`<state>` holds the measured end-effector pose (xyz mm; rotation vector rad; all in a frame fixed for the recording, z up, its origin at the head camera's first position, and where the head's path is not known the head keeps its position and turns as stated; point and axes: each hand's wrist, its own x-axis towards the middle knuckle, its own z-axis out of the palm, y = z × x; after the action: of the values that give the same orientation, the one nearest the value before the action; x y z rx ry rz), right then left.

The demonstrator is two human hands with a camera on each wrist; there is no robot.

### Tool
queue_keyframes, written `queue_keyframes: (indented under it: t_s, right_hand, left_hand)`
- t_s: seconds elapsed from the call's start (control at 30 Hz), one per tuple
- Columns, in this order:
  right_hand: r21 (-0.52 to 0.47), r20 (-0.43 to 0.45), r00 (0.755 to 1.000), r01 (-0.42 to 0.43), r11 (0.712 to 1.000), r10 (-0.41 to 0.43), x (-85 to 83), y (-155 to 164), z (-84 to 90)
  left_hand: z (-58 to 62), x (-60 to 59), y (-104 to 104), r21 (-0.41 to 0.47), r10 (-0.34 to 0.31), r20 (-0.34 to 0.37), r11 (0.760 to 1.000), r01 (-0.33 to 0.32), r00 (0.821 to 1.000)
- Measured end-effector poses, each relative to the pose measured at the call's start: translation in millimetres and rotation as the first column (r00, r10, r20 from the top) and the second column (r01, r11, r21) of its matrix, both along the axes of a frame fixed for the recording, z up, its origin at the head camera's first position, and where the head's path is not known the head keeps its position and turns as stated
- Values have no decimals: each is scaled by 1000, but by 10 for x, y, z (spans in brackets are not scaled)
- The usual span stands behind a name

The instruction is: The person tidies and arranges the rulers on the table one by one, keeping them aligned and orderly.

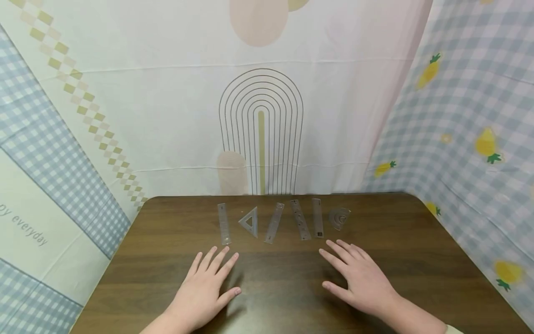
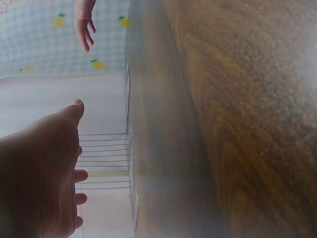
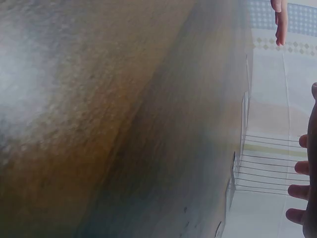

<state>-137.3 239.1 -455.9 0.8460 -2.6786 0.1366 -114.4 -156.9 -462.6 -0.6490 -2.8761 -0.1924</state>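
Both hands lie flat, palms down, on a dark wooden table point(image 1: 417, 260). My left hand point(image 1: 206, 285) has its fingers spread and straight, fingertips just short of a clear straight ruler point(image 1: 224, 223). My right hand point(image 1: 360, 276) is likewise flat and holds nothing, its fingertips near a ruler point(image 1: 317, 217) and a clear protractor point(image 1: 339, 218). Between these lie a clear set square point(image 1: 249, 221) and two more straight rulers point(image 1: 274, 222), point(image 1: 300, 219). In the left wrist view the left hand point(image 2: 44, 173) appears with straight fingers beside the table point(image 2: 237, 124).
Patterned cloth hangs behind and at both sides of the table: white with an arch print point(image 1: 261, 130) at the back, blue check with pineapples point(image 1: 484, 139) on the right. The table's back edge is close behind the rulers.
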Motion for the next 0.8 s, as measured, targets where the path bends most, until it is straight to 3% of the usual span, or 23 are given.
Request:
queue_keyframes:
  t_s: [0.8]
  right_hand:
    - [-19, 88, 996, 22, 1000, -21, -124, -186, -40]
  left_hand:
    - [-49, -78, -73, 22, 52, 14, 998, -52, 999]
